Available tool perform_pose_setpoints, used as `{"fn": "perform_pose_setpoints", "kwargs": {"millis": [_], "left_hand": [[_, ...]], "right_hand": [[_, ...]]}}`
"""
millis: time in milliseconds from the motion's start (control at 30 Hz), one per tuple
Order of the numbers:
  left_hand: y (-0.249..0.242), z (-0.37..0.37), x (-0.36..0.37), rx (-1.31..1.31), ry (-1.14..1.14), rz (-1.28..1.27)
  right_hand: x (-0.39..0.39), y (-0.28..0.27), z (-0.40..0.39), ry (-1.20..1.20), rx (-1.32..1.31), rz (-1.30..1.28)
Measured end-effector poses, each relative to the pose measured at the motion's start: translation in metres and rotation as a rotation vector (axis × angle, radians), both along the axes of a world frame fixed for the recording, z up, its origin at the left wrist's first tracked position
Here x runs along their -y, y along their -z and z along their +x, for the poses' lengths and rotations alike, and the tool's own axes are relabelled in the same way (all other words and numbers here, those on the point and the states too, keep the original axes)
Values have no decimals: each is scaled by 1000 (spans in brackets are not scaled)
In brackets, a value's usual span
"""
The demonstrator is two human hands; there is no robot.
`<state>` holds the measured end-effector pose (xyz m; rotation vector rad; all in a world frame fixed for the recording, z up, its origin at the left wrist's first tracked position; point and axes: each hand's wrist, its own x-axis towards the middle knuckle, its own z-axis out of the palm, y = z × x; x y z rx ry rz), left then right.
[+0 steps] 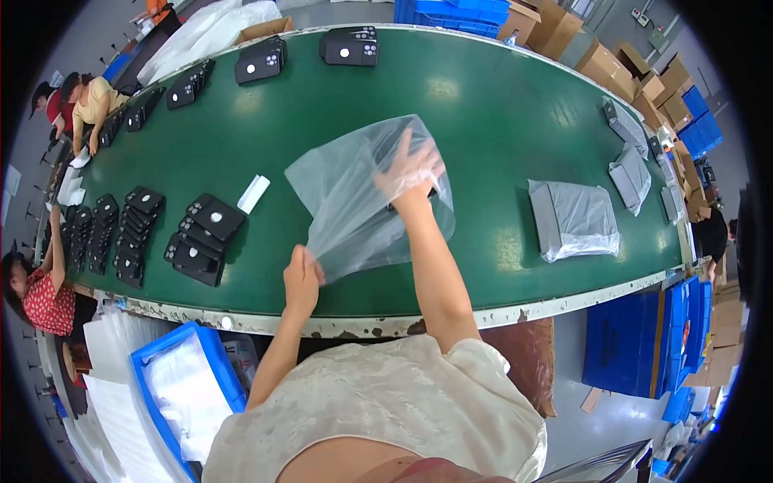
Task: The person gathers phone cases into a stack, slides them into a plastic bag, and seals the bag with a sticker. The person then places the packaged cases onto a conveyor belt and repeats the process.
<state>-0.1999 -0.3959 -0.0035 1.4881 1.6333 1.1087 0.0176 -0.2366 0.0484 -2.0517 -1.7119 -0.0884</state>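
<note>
A large clear plastic bag [346,189] spreads over the green table in front of me. My left hand [303,278] is closed on the bag's near left corner. Farther out, my right hand [409,171] lies with fingers spread, and the film covers part of it. A small dark edge shows beside the right wrist, mostly hidden by the hand and the bag. Left of the bag lies a small white packet [254,195], and beyond it a fanned stack of black phone cases [216,219].
More stacks of black cases [348,50] line the far and left sides of the green table [499,121]. Wrapped grey packages [576,217] lie to the right. A blue bin [193,378] stands below left. People work at the left end; cardboard boxes [608,72] stand at the back right.
</note>
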Motion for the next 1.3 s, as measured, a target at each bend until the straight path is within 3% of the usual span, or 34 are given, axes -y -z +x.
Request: {"fn": "perform_pose_setpoints", "kwargs": {"millis": [100,167,200,267,333,400,500,533,567,600,633,667,733,767,800,867,900,933,1000,1033,1067,1100,1200,1300], "left_hand": [[-23,-21,6,22,-57,-53],[-21,-48,14,-246,303,-400],[-29,-49,18,-248,306,-417],[-58,-45,-1,-517,213,132],[-76,-16,-48,-166,109,307],[-45,33,-94,-120,123,281],[48,68,-132,-85,318,277],[59,77,-133,-354,271,330],[63,87,-135,-621,212,382],[63,96,-134,-613,207,389],[63,103,-134,-680,241,333],[62,106,-137,-754,270,281],[68,109,-146,-678,407,316],[28,99,-151,-705,665,197],[-14,87,-161,-724,922,73],[-71,45,-224,-325,1678,-323],[-112,23,-263,-147,1685,-568],[-138,0,-311,54,1671,-819],[-122,-44,-426,205,1236,-607],[-96,-58,-480,228,862,-426],[-71,-71,-532,122,563,-191],[-51,-85,-582,-178,389,-33],[-14,-110,-689,-308,222,23],[-7,-98,-765,-655,145,314]], "right_hand": [[5,-6,-10,-65,6,63],[7,19,-20,-86,39,15],[11,28,-24,-90,46,-6],[2,22,-20,-98,35,23],[14,24,-18,-148,21,24],[28,29,-13,-243,13,102],[74,32,11,-423,-100,251],[100,25,23,-460,-168,239],[117,10,39,-452,-336,-44],[124,-7,49,-436,-504,-335],[113,-24,48,-441,-497,-328],[98,-44,42,-523,-307,-147],[60,-65,32,-675,77,224],[46,-59,34,-685,74,240],[36,-46,44,-787,233,152],[-10,-24,54,-959,573,-25],[-47,-29,51,-966,589,-11],[-81,-42,47,-1031,314,-102],[-142,-55,37,-1098,-280,-312],[-186,-45,28,-1008,-311,-302],[-236,-26,16,-918,-337,-291],[-279,-4,3,-875,-389,-225],[-386,68,-34,-768,-502,32],[-432,87,-50,-681,-471,35]]}}
